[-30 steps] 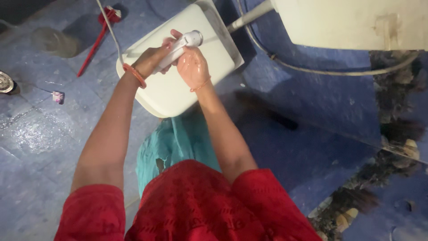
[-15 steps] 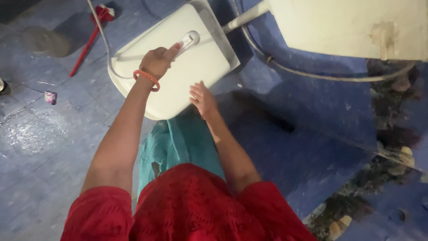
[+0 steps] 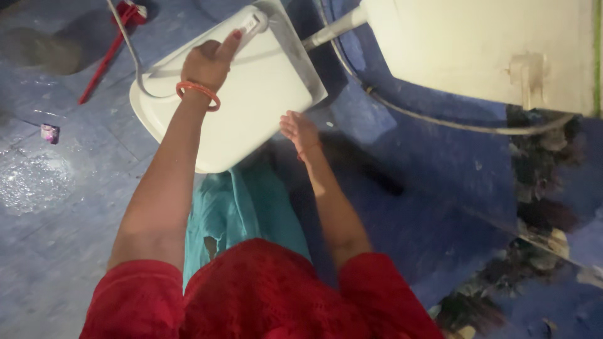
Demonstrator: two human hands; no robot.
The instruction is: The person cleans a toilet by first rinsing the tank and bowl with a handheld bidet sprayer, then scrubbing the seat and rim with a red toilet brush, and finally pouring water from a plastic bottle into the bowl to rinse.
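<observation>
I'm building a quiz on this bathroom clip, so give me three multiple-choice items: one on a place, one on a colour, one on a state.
1. Where is the hand sprayer?
A. in the left hand, over the closed toilet lid
B. on the floor
C. in the right hand

2. What colour is the bangle on the left wrist?
A. green
B. orange-red
C. white

3. How is the right hand?
A. gripping a hose
B. fisted around a brush
C. open and empty, by the lid's edge

Answers:
1 A, the left-hand fingers wrap the sprayer's handle above the lid.
2 B, the ring shows orange-red.
3 C, its fingers are spread and hold nothing.
</observation>
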